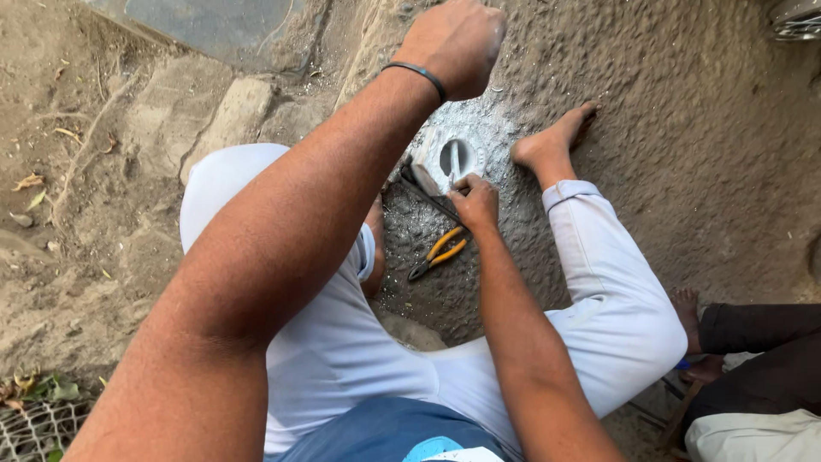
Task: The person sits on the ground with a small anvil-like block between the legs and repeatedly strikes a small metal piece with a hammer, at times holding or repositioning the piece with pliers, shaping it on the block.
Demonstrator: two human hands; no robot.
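My right hand (475, 202) grips a thin metal chisel (453, 161) that stands in the hole of a round silvery metal part (446, 156) lying on the sandy ground between my legs. My left hand (453, 41) is raised high above it as a closed fist, with a black band on the wrist; nothing shows in the fist. A dark flat tool (425, 193) lies under my right hand. Orange-handled pliers (438, 253) lie on the ground just below my right hand.
My bare right foot (552, 139) rests beside the metal part, and my white trousers (616, 299) frame the spot. Another person in dark trousers (757, 342) sits at the right with a bare foot (687, 308). Stone blocks (224, 120) and wire mesh (34, 428) lie to the left.
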